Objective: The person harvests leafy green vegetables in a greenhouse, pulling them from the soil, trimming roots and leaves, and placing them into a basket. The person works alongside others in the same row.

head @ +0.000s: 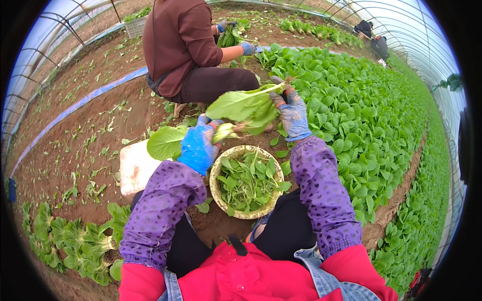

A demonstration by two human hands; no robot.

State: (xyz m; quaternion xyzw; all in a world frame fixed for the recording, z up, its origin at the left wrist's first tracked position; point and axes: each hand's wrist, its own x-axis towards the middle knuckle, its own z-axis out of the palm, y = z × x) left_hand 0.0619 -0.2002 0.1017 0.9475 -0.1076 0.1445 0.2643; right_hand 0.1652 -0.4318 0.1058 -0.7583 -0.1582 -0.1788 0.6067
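My left hand (199, 145), in a blue glove, grips leafy green plants by their pale stems; one broad leaf (165, 142) spreads out to its left. Held near its root end by my right hand (292, 111), in a soiled blue glove, a leafy green plant (244, 105) points its leaves leftward, above the stems in my left hand. Soil-brown roots stick up past the right fingers. Below both hands, between my knees, stands a round, stained basin (214, 184) filled with loose leaves and small plants (248, 180).
A white slab-like object (137, 169) lies left of the basin. Bundled greens (83, 244) line the lower left soil. Dense leafy crop (369, 124) grows to the right. Ahead, a co-worker (188, 49) crouches with greens in gloved hands. A pale crate (135, 27) stands behind.
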